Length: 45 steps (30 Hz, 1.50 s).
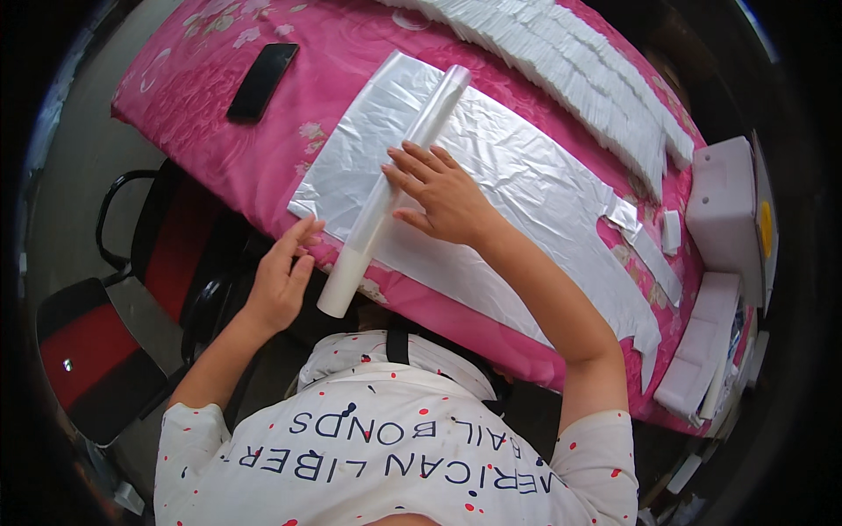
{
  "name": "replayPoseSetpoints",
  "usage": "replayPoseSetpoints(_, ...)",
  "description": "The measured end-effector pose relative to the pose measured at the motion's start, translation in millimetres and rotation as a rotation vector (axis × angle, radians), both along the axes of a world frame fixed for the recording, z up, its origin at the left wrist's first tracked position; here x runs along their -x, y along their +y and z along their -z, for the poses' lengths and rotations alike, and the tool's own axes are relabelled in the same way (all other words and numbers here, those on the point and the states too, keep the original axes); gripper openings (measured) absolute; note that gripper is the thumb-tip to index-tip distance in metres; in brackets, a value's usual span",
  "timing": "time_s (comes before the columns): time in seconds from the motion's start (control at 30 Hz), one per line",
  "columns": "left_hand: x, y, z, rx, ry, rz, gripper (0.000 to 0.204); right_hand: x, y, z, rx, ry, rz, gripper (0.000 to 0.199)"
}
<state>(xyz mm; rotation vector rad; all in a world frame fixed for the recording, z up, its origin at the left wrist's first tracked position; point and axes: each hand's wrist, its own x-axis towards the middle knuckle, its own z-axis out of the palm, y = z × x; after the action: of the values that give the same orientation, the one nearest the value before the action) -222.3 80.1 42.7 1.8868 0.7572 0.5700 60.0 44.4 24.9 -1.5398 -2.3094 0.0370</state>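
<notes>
A long white roll or tube (346, 273), seemingly wrapped in clear film, lies slantwise across a silvery-white plastic sheet (517, 202). The sheet has handle-like cut-outs at its right end, like a carrier bag; I cannot tell how many layers it has. The roll's near end sticks out past the table edge. My right hand (445, 200) rests flat on the roll's middle, fingers stretched out. Beside the sheet's near left corner is my left hand (285, 279), fingers apart and holding nothing, left of the roll's near end. Whether its fingertips touch the sheet is unclear.
A pink flowered cloth (210, 175) covers the table. A black phone (262, 82) lies at the far left, and folded white bundles (579, 79) line the far side. White boxes (726, 206) stand at the right. A red and black chair (96, 359) is at the left.
</notes>
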Motion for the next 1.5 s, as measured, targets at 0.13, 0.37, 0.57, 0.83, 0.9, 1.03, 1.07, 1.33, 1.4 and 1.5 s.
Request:
replayPoseSetpoints(0.13,-7,-16,2,-0.208,0.234,-0.024,0.062,20,38,16,-0.1,0.049,-0.031,0.057)
replayPoseSetpoints(0.37,-17,-22,17,-0.247,0.453,-0.082,0.086,32,50,9,0.067,0.054,-0.008,0.056)
replayPoseSetpoints(0.57,-12,-31,1,0.104,0.357,0.119,0.082,29,-31,2,0.033,0.13,0.182,0.057)
replayPoseSetpoints(0.83,-20,-54,-2,-0.486,0.571,0.059,0.074,37,-64,4,0.059,0.179,0.359,0.058)
replayPoseSetpoints(0.9,-28,-52,2,-0.53,0.599,0.038,0.071,37,-48,6,0.02,0.186,0.404,0.054)
replayPoseSetpoints(1.03,-36,-37,8,-0.286,0.579,0.023,0.063,38,-24,8,-0.12,0.234,0.624,0.054)
replayPoseSetpoints(1.07,-37,-35,7,-0.178,0.546,0.01,0.06,38,-21,7,-0.194,0.242,0.703,0.057)
replayPoseSetpoints(1.33,-71,-31,-16,1.253,-0.107,0.545,0.068,9,-31,-36,-0.1,1.939,0.63,0.07)
replayPoseSetpoints(1.4,-79,-37,-16,1.432,-0.192,0.736,0.073,5,-35,-51,0.022,2.296,0.486,0.054)
replayPoseSetpoints(1.5,-97,-40,-27,1.447,-0.117,0.679,0.065,-9,-45,-51,0.04,2.212,0.559,0.052)
